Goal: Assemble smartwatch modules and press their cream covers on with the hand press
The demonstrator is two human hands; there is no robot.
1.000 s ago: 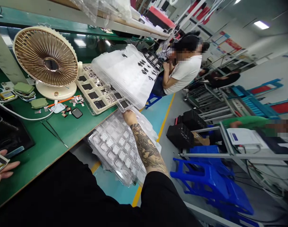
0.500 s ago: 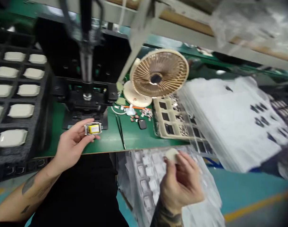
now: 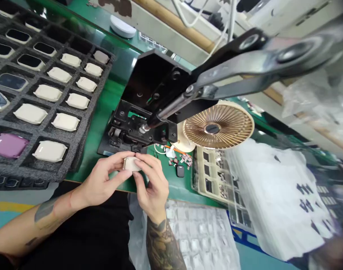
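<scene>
A cream watch case (image 3: 130,164) is held between both hands at the front edge of the green bench, its pale flat back cover facing up. My left hand (image 3: 104,180) grips its left end between thumb and fingers. My right hand (image 3: 153,180) has its fingers over the right part of the cover, with the thumb below. The inside of the case is hidden. Just behind the hands stands a black press fixture (image 3: 132,129) with a metal lever arm (image 3: 235,77) reaching up to the right.
On the left, a dark foam tray (image 3: 93,108) holds several watch cases, including a purple one (image 3: 10,145). To the right are a fan (image 3: 212,128), small scraps, a black square piece (image 3: 180,171), a compartment box (image 3: 198,165) and white sheets (image 3: 267,195). Below lies a plastic-covered tray (image 3: 199,225).
My right hand has come from the right with the pale cover to the case in my left hand. The cover now lies over the open side with the yellow battery. The view has shifted left.
</scene>
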